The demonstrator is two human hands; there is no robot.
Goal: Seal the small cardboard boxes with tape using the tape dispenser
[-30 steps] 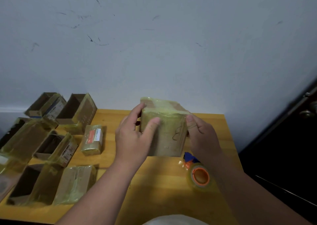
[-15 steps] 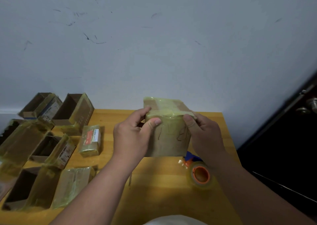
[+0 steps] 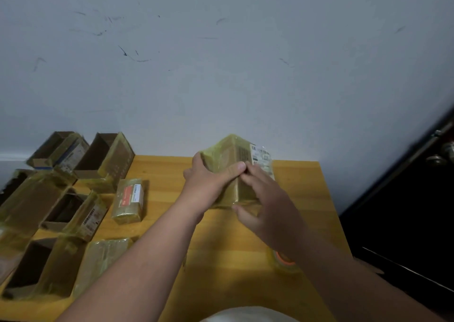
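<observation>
Both hands hold a small cardboard box [image 3: 231, 152] wrapped in yellowish tape above the middle of the wooden table [image 3: 167, 174]. It is turned so a corner edge faces me, and a white barcode label [image 3: 261, 153] shows on its right face. My left hand [image 3: 208, 184] grips its left side, thumb across the front. My right hand [image 3: 267, 206] holds the lower right side, fingers on the front edge. The tape dispenser [image 3: 285, 262], a roll with an orange core, lies on the table mostly hidden under my right forearm.
Several open, tape-covered cardboard boxes [image 3: 105, 159] crowd the table's left side. Two closed small boxes lie there, one with a red label [image 3: 129, 200] and one near the front [image 3: 103, 260]. A grey wall stands behind; a dark door [image 3: 417, 211] is on the right.
The box has been rotated in my hands: a corner edge and the barcode face now point toward me. My right hand slid down across the front, covering the tape roll.
</observation>
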